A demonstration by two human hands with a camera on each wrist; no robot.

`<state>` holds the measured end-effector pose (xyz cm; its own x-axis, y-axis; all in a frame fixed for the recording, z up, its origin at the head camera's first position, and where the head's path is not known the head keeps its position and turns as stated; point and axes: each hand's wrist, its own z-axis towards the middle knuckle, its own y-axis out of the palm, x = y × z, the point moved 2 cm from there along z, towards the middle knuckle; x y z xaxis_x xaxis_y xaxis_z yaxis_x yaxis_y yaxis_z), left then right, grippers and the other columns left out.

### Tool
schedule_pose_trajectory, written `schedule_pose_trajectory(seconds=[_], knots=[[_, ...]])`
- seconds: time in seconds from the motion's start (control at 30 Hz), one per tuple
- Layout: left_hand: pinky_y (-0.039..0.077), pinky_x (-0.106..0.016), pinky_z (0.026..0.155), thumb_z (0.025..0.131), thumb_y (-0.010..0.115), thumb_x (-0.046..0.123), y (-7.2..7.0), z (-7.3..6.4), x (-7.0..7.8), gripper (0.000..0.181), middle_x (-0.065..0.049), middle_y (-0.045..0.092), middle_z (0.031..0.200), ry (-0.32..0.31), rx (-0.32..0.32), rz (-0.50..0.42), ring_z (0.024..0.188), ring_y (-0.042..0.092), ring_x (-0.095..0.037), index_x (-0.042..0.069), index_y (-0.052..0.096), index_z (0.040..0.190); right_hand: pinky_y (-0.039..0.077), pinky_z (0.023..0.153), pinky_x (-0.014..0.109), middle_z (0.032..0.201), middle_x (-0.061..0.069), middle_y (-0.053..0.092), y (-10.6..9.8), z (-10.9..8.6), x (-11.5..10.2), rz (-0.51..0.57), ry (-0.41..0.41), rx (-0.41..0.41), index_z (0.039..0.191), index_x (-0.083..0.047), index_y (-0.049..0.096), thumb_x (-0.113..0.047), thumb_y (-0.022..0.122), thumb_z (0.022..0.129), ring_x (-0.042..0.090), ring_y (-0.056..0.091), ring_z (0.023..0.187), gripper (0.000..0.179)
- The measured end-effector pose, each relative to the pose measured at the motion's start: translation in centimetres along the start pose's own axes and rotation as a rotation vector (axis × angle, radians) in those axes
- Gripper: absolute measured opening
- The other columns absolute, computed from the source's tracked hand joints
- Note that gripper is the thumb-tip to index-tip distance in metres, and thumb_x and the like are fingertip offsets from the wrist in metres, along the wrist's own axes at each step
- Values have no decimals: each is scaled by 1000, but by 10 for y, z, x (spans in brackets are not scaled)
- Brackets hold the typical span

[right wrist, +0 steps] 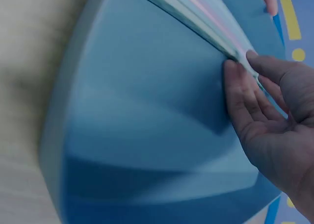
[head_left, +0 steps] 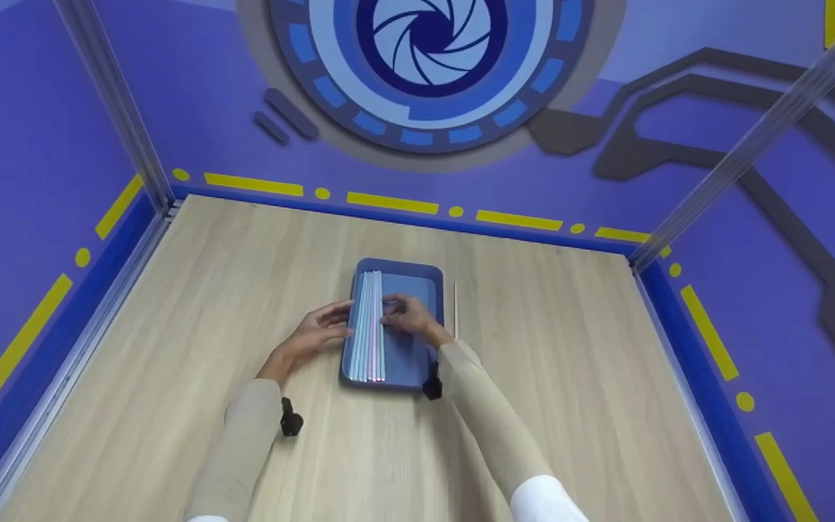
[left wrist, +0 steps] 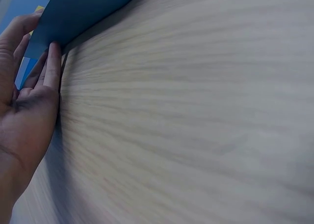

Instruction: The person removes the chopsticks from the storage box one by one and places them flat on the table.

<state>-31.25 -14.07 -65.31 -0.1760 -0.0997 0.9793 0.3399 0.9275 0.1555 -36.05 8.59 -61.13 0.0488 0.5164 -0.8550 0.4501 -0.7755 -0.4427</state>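
A row of long thin sticks, mostly pale blue with a pink one among them, lies lengthwise along the left side of a blue rectangular tray. My right hand reaches into the tray, its fingertips touching the right side of the row. In the right wrist view, the right hand's thumb and fingers meet the edge of the sticks. My left hand rests its fingertips against the tray's outer left wall, thumb and fingers apart. The left wrist view shows those fingers touching the tray wall.
A thin tan stick lies on the wooden tabletop, just right of the tray. Purple panels with yellow marks enclose the table at the back and sides. Metal posts stand at the back corners.
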Motion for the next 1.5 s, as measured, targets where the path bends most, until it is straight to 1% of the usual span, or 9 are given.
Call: schedule_pose_trajectory(seconds=[0.1, 0.33, 0.6, 0.77, 0.9, 1.0, 1.1, 1.27, 1.5], knots=[[54, -22, 103, 95, 68, -1, 3, 1, -1, 68, -25, 40, 159, 6, 3, -11, 146, 42, -38, 3, 39, 156, 62, 76, 28, 106, 14, 66, 1, -1, 3, 8, 39, 33, 141, 0, 56, -4, 74, 92, 16, 64, 83, 52], [53, -21, 105, 95, 68, 0, 6, 1, -3, 68, -26, 39, 159, 27, -15, 3, 146, 41, -40, 2, 38, 156, 65, 75, 30, 104, 7, 58, 3, -8, 4, 14, 120, 24, 146, -4, 53, -1, 73, 92, 16, 63, 82, 58], [54, -22, 103, 95, 69, 0, 4, -3, 1, 68, -26, 40, 158, 25, -7, 7, 145, 42, -41, 1, 39, 156, 65, 66, 32, 94, 4, 57, -1, -19, 1, -121, 115, 74, 142, -7, 57, 1, 77, 87, 16, 62, 74, 59], [54, -20, 101, 94, 69, -1, 4, -6, 1, 69, -29, 39, 158, 32, -23, -7, 145, 41, -43, -1, 37, 156, 64, 64, 30, 100, 8, 62, -1, -22, -1, -180, 130, 61, 143, -11, 56, -2, 78, 87, 18, 66, 76, 60], [53, -18, 101, 94, 69, -1, 5, -6, 1, 70, -29, 38, 159, 34, -32, -6, 146, 40, -43, -1, 36, 156, 64, 63, 31, 105, 11, 63, -4, -24, 2, -178, 144, 39, 143, -11, 55, -2, 78, 86, 20, 69, 76, 62], [53, -17, 102, 94, 69, 0, 5, -5, 0, 69, -29, 38, 158, 42, -24, 14, 146, 40, -43, -2, 37, 155, 64, 62, 32, 107, 12, 62, -5, -26, 3, -174, 166, 47, 142, -12, 55, -3, 79, 85, 21, 70, 76, 62], [52, -17, 103, 94, 69, 0, 5, -5, -1, 69, -29, 38, 159, 45, -24, 27, 147, 39, -44, -3, 36, 155, 64, 60, 30, 111, 12, 64, -3, -27, 3, -232, 177, 66, 143, -13, 55, -8, 81, 86, 20, 70, 76, 63], [50, -19, 107, 94, 70, 0, 4, -6, -2, 70, -27, 38, 159, 36, -24, 22, 148, 38, -41, -2, 36, 156, 60, 57, 24, 115, 14, 68, 1, -26, 2, -360, 137, 101, 143, -10, 56, -12, 82, 85, 17, 69, 76, 63], [51, -18, 105, 93, 70, 0, -2, -1, -2, 68, -26, 40, 158, 42, -1, 15, 146, 41, -38, 1, 40, 155, 62, 57, 27, 101, 14, 71, -4, -23, -5, -274, 93, 111, 145, -6, 55, -1, 78, 85, 15, 67, 66, 64]])
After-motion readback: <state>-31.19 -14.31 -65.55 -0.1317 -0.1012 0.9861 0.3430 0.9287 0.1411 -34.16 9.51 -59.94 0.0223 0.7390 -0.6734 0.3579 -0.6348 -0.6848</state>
